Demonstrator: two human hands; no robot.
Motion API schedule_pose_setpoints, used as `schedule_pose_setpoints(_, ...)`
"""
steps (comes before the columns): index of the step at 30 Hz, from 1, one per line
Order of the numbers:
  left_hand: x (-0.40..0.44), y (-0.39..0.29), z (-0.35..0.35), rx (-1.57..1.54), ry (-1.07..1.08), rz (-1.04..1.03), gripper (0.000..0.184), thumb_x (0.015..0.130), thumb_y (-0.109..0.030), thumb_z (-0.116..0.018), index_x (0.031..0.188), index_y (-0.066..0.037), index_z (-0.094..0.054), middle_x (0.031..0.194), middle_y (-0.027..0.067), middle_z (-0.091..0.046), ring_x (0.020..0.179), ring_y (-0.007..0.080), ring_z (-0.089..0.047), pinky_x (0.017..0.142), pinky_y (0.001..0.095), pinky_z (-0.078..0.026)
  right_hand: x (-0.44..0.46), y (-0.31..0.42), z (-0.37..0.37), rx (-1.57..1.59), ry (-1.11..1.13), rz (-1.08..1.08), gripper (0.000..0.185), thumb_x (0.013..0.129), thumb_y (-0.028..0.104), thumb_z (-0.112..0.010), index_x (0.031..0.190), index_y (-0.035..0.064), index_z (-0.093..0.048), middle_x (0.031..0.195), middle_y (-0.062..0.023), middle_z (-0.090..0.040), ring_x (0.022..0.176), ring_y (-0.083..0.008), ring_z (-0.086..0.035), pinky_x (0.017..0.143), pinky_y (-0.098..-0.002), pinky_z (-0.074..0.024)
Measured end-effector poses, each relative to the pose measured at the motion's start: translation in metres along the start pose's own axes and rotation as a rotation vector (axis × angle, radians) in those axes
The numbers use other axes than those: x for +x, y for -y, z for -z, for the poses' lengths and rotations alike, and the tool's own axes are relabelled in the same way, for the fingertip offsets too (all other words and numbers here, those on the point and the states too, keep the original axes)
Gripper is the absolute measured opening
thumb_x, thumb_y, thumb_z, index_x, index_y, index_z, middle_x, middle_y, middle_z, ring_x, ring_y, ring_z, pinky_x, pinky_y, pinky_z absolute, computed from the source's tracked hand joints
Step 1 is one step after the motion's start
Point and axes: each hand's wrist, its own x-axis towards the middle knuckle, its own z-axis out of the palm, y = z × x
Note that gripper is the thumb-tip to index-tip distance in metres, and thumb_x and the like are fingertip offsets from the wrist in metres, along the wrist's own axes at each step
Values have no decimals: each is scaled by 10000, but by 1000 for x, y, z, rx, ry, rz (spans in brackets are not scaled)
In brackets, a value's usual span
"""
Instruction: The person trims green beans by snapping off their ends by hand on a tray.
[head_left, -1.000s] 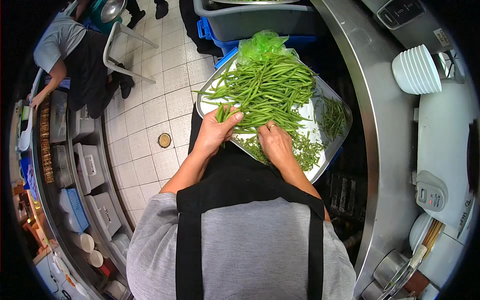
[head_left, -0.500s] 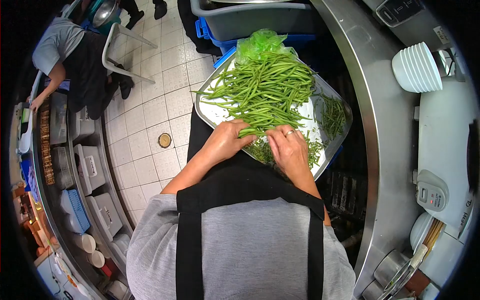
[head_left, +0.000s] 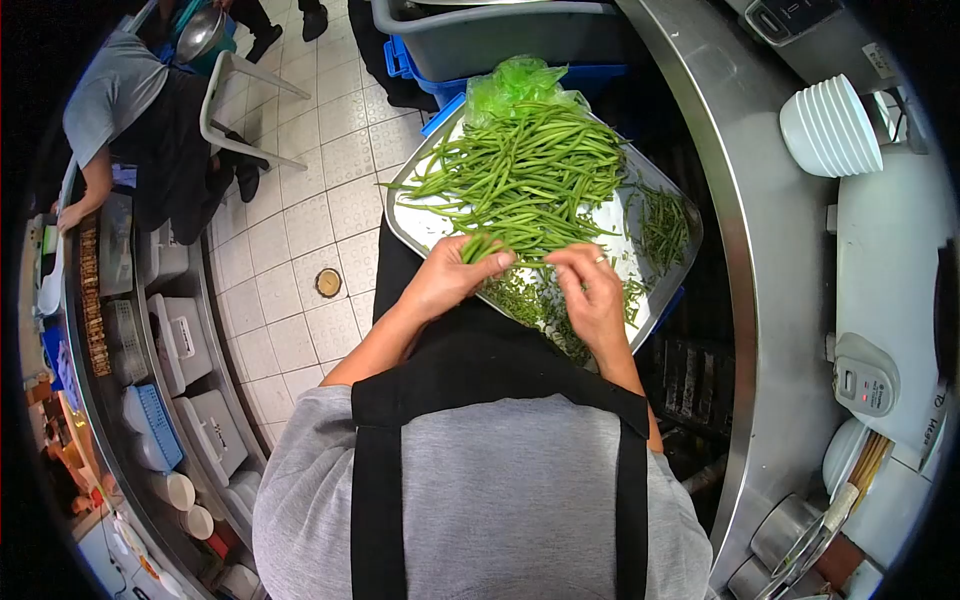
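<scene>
A large heap of green beans point(head_left: 535, 170) lies on a metal tray point(head_left: 415, 215). My left hand point(head_left: 450, 275) is closed round a few beans near the tray's front edge. Beside it, my right hand point(head_left: 588, 285) pinches the end of a bean that sticks out from the left hand. Small cut bits point(head_left: 520, 298) lie below the hands, and a darker pile of trimmings point(head_left: 662, 228) rests at the tray's right. A green plastic bag point(head_left: 515, 85) touches the back of the heap.
A grey tub point(head_left: 500, 42) stands behind the tray. A steel counter point(head_left: 745, 230) with stacked white bowls point(head_left: 830, 128) runs along the right. At the left, a person point(head_left: 140, 130) bends by a white chair point(head_left: 235, 110) and shelves point(head_left: 215, 430).
My hands came together from apart, the left moving right with its beans. Since half a second ago, my right hand has drawn slightly away from the left. The person's pan has shifted left.
</scene>
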Motion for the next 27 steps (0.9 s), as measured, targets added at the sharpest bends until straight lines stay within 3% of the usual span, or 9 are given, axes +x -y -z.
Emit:
schedule_pose_setpoints(1, 0, -5, 3, -105, 21, 86, 230, 887, -239, -700, 935, -18, -663, 725, -2, -601, 520, 46, -447, 451, 226, -350, -2, 4, -1, 43, 57, -25, 124, 864, 71, -633, 971, 14, -657, 969, -123, -624, 776, -244, -626, 706, -335, -496)
schedule_pose_setpoints(2, 0, -5, 0, -169, -9, 67, 212, 889, -228, -696, 951, -29, -661, 717, 6, -595, 464, 18, -373, 407, 193, -252, -3, 9, -6, 87, 115, -49, 131, 859, 84, -644, 968, 13, -660, 969, -125, -623, 777, -252, -626, 705, -338, -496)
schedule_pose_setpoints(10, -5, -11, -2, -326, -45, 54, 181, 906, -189, -659, 988, -29, -642, 731, -7, -549, 460, 36, -367, 428, 200, -256, -6, 0, -14, 61, 284, -149, 141, 822, 96, -706, 893, -20, -668, 842, -96, -637, 728, -209, -609, 667, -307, -476)
schedule_pose_setpoints(16, -4, -14, -3, -378, -53, 29, 171, 911, -176, -648, 996, -31, -616, 717, -12, -511, 460, 36, -368, 432, 200, -263, -7, -3, -17, 146, 200, 40, 77, 853, 30, -626, 891, -18, -672, 839, -94, -627, 693, -194, -590, 647, -290, -465)
schedule_pose_setpoints(22, -7, -12, -6, -397, -46, -20, 164, 912, -170, -649, 972, -19, -629, 705, -19, -516, 474, 34, -377, 438, 203, -269, -6, -11, -6, 275, 104, -195, 105, 862, 13, -552, 840, -28, -645, 799, -75, -605, 645, -133, -562, 594, -279, -443)
schedule_pose_setpoints(25, -6, -12, -2, -401, -53, -75, 159, 910, -173, -650, 945, -19, -636, 697, -19, -522, 492, 39, -391, 448, 201, -282, -1, -24, -2, 520, -94, -299, 124, 873, 24, -554, 792, -32, -628, 744, -46, -576, 643, -95, -538, 580, -260, -421)
schedule_pose_setpoints(27, -4, -16, -1, -392, -101, -94, 155, 909, -178, -647, 931, -25, -630, 686, -15, -520, 504, 44, -401, 454, 200, -295, 0, -26, 1, 278, -48, -297, 116, 888, 84, -591, 828, 13, -661, 747, -74, -591, 642, -176, -565, 584, -294, -438)
